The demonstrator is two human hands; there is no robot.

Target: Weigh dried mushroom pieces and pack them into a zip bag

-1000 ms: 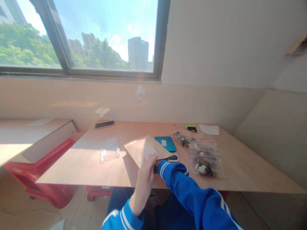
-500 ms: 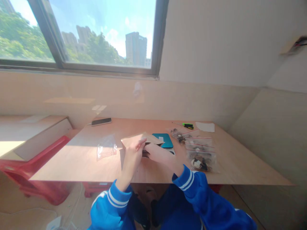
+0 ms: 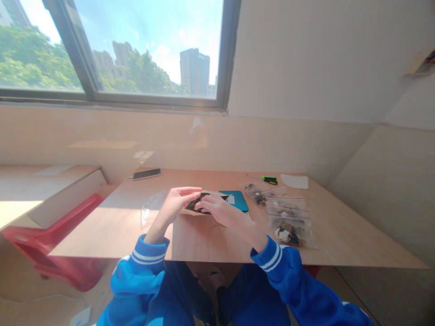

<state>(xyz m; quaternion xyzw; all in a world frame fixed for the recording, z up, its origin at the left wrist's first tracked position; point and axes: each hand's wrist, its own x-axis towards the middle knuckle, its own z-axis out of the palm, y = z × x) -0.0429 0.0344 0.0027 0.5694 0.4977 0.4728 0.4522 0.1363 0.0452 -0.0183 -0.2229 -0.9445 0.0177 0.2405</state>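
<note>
Between my hands is a brown, thin-walled piece, like cardboard or stiff paper, with its dark inside turned up toward me. My left hand is closed around its left end, fingers along the top edge. Over the dark opening reaches my right hand, its fingers slightly apart and touching the inside; I see nothing held in them. Just behind the right hand lies a flat teal object with a small white label, partly covered.
Clear zip bags of small dark parts lie at right. Behind them are a green-black screwdriver and white paper. A phone rests at back left. A clear plastic bag lies left of my hands.
The brown piece has tipped so that its dark inside shows more. My left hand has shifted left and up to its end. My right hand has drawn partly out of the opening.
</note>
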